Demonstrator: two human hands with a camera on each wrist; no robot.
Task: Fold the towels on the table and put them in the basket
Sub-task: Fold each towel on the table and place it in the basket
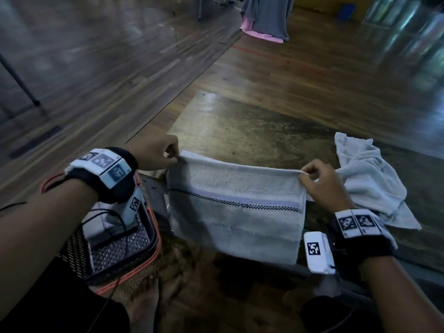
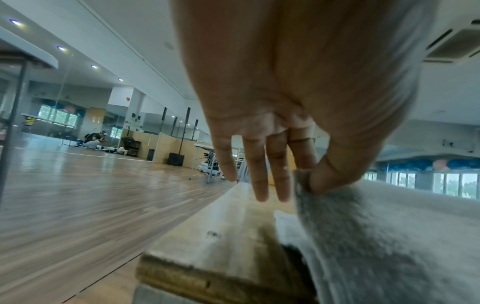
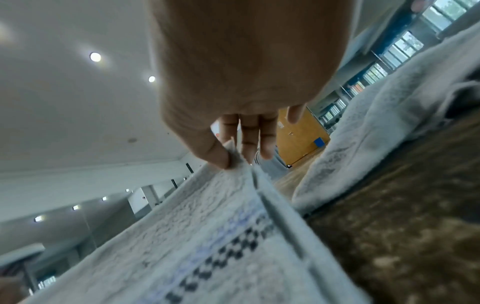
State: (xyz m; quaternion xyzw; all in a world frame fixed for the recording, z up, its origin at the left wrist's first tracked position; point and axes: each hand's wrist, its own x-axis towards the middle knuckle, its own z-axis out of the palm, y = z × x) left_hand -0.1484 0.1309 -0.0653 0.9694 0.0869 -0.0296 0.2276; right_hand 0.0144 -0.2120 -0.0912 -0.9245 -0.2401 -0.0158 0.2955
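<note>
A pale towel with a blue and checkered stripe [image 1: 236,210] hangs stretched between my hands, above the near edge of the wooden table [image 1: 252,126]. My left hand [image 1: 165,156] pinches its top left corner [image 2: 303,181] between thumb and forefinger. My right hand [image 1: 310,175] pinches the top right corner [image 3: 233,158] the same way. The towel's lower part drapes down past the table edge. A second pale towel [image 1: 370,179] lies crumpled on the table, right of my right hand. The black mesh basket with an orange rim [image 1: 125,246] sits low at the left, under my left forearm.
Inside the basket lies a white folded item [image 1: 113,219], partly hidden by my wrist device. Wooden floor surrounds the table. A grey and pink draped cloth [image 1: 264,20] stands far behind. A dark stand leg [image 1: 21,82] crosses the far left.
</note>
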